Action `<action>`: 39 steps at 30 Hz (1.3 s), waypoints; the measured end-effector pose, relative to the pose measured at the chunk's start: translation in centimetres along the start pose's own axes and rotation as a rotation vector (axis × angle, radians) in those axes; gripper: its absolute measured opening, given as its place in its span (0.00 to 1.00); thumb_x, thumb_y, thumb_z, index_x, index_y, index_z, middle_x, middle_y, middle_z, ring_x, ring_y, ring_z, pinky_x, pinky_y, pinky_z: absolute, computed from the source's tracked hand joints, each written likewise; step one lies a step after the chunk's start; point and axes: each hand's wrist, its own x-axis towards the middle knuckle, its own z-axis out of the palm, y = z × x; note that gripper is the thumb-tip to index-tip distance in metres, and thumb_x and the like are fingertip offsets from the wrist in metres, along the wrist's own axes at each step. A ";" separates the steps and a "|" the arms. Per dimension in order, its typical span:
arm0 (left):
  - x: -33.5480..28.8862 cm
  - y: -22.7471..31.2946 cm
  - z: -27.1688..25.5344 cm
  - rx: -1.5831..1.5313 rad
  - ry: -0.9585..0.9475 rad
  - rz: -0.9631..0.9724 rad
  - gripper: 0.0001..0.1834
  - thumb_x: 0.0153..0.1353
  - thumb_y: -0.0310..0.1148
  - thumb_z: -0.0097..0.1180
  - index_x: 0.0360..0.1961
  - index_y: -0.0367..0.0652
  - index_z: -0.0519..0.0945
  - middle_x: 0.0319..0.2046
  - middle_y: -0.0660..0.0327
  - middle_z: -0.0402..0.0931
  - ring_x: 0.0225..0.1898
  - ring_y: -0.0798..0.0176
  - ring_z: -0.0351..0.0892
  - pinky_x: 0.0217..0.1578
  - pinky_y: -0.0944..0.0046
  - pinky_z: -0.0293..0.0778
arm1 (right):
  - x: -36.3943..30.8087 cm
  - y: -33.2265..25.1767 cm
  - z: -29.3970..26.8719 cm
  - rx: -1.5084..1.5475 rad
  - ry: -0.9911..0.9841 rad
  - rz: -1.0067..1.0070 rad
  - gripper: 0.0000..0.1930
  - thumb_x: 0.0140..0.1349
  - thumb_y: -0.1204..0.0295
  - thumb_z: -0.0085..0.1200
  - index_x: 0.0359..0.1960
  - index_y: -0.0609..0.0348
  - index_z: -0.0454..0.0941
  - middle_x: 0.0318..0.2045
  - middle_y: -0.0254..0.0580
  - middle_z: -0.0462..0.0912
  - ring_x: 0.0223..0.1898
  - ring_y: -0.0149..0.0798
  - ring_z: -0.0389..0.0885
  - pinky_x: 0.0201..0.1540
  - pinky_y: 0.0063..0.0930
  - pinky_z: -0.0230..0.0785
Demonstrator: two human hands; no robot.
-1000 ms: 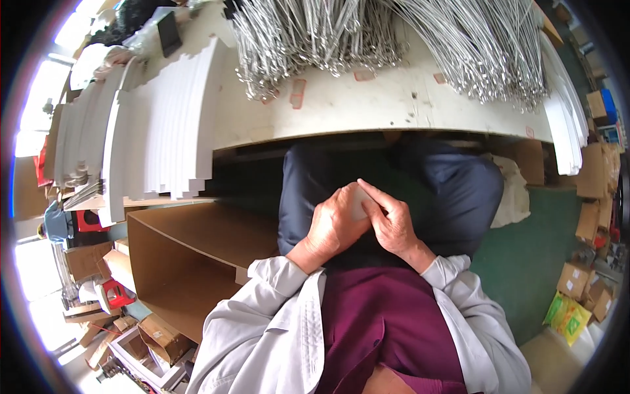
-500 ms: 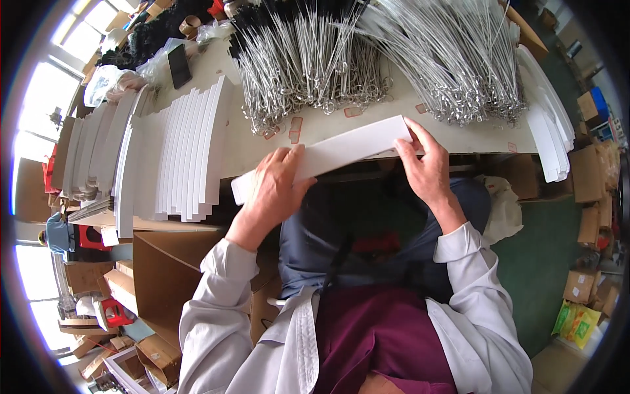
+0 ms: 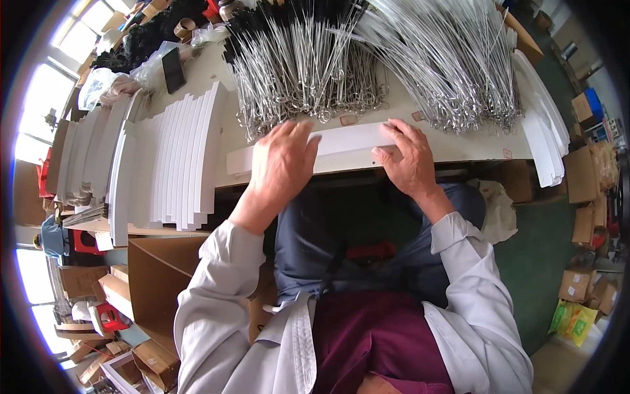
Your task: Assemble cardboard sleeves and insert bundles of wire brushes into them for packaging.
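Note:
A long, narrow white box [image 3: 351, 139] lies along the near edge of the table. Across its left part rests my left hand [image 3: 283, 157], the fingers curled over the far side and the thumb on the near side. My right hand [image 3: 408, 161] grips the right end, fingers on top and thumb toward the near edge. Just beyond the box stands a dense bunch of thin wire brushes [image 3: 302, 85] with black bristles and looped metal ends. A second bunch of wire brushes [image 3: 453, 79], with pale bristles, spreads to its right.
Rows of flat white boxes [image 3: 184, 157] stand at the left of the table [image 3: 230, 125]. More white strips [image 3: 541, 125] lie at its right end. A black phone [image 3: 174, 70] rests near plastic bags at the far left. An open cardboard box [image 3: 164, 276] is below left.
The white box has moved from a slant above my lap, forward onto the table edge, where it lies nearly level. Both hands have moved with it.

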 end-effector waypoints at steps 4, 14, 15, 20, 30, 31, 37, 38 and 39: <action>2.4 -2.7 3.8 0.043 -0.013 -0.075 0.08 0.62 0.30 0.62 0.42 0.40 0.81 0.30 0.52 0.80 0.33 0.46 0.84 0.33 0.49 0.79 | -0.2 -0.2 0.4 0.007 0.022 -0.005 0.24 0.60 0.61 0.66 0.55 0.61 0.82 0.58 0.48 0.80 0.58 0.53 0.77 0.64 0.45 0.69; 3.4 -3.6 3.7 0.025 -0.027 0.027 0.03 0.62 0.27 0.61 0.32 0.40 0.81 0.28 0.56 0.80 0.28 0.53 0.84 0.29 0.54 0.80 | -0.4 0.1 0.1 -0.004 0.033 -0.023 0.25 0.59 0.59 0.65 0.55 0.62 0.82 0.57 0.49 0.81 0.57 0.54 0.78 0.63 0.45 0.69; 3.6 -3.5 2.9 -0.108 0.014 -0.038 0.01 0.61 0.25 0.61 0.32 0.39 0.82 0.28 0.57 0.81 0.28 0.56 0.84 0.30 0.57 0.80 | -0.3 0.0 0.0 -0.004 0.040 -0.025 0.25 0.59 0.59 0.65 0.55 0.62 0.82 0.57 0.49 0.81 0.57 0.54 0.78 0.63 0.45 0.69; 4.3 -2.0 -0.4 -0.252 0.028 -0.159 0.02 0.59 0.22 0.62 0.34 0.37 0.84 0.32 0.57 0.82 0.29 0.63 0.85 0.33 0.66 0.81 | 0.2 -0.1 0.0 0.113 0.062 0.022 0.26 0.62 0.58 0.65 0.54 0.66 0.80 0.58 0.52 0.79 0.58 0.55 0.76 0.63 0.45 0.68; 3.2 -1.6 -3.2 -0.656 0.261 -0.282 0.02 0.59 0.18 0.62 0.33 0.34 0.81 0.37 0.56 0.84 0.37 0.68 0.86 0.42 0.67 0.82 | 10.3 -3.2 3.1 0.162 0.104 -0.243 0.21 0.65 0.65 0.61 0.55 0.67 0.78 0.56 0.54 0.79 0.58 0.56 0.76 0.62 0.45 0.70; 2.6 -1.0 -3.6 -0.593 0.296 -0.175 0.03 0.60 0.16 0.61 0.33 0.33 0.80 0.39 0.56 0.84 0.38 0.68 0.85 0.43 0.67 0.82 | 11.0 -3.4 3.7 0.159 0.092 -0.253 0.22 0.66 0.67 0.60 0.58 0.66 0.76 0.58 0.54 0.78 0.59 0.55 0.76 0.65 0.46 0.68; 0.4 -0.3 -7.0 -0.947 0.371 -0.294 0.05 0.64 0.12 0.55 0.37 0.31 0.76 0.45 0.51 0.82 0.39 0.67 0.85 0.45 0.66 0.82 | 15.3 -4.6 6.2 0.087 0.072 -0.370 0.28 0.68 0.66 0.58 0.68 0.63 0.70 0.64 0.53 0.75 0.66 0.53 0.72 0.71 0.44 0.62; 0.3 -0.2 -7.5 -1.009 0.419 -0.294 0.05 0.65 0.12 0.54 0.38 0.31 0.76 0.46 0.50 0.82 0.39 0.67 0.85 0.45 0.66 0.82 | 15.7 -4.6 6.6 0.055 0.049 -0.420 0.29 0.69 0.65 0.57 0.69 0.63 0.69 0.65 0.54 0.74 0.67 0.53 0.71 0.72 0.44 0.61; 0.4 -0.2 -8.1 -1.020 0.431 -0.288 0.02 0.69 0.16 0.53 0.38 0.31 0.75 0.46 0.48 0.82 0.37 0.66 0.85 0.44 0.65 0.82 | 15.8 -4.7 6.8 0.039 -0.011 -0.394 0.29 0.71 0.64 0.54 0.71 0.63 0.66 0.67 0.54 0.72 0.69 0.53 0.70 0.74 0.44 0.59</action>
